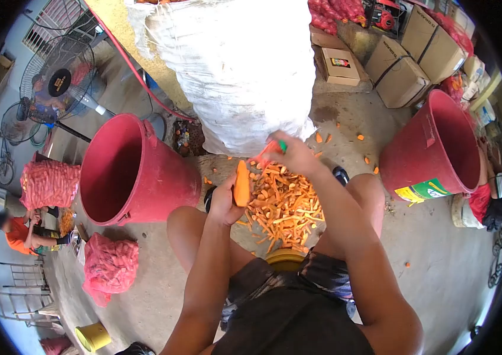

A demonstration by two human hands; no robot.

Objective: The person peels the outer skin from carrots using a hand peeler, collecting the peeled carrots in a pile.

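Note:
An orange carrot (241, 184) with a bare, smooth surface stands nearly upright in my left hand (222, 200), whose fingers are wrapped round its lower part. My right hand (296, 156) is closed on a small red and green peeler (261, 156), just beyond the carrot and to its right. Motion blurs the peeler, and its blade cannot be made out. A gap shows between peeler and carrot. Below both hands, a heap of orange carrot peelings (286, 207) lies on the floor between my legs.
A large white sack (245, 71) stands directly ahead. Red bins stand at left (168, 171) and right (405, 148). Red net bags (112, 266) lie at left, near a standing fan (59, 83). Cardboard boxes (396, 71) sit back right. Another person (23, 234) sits far left.

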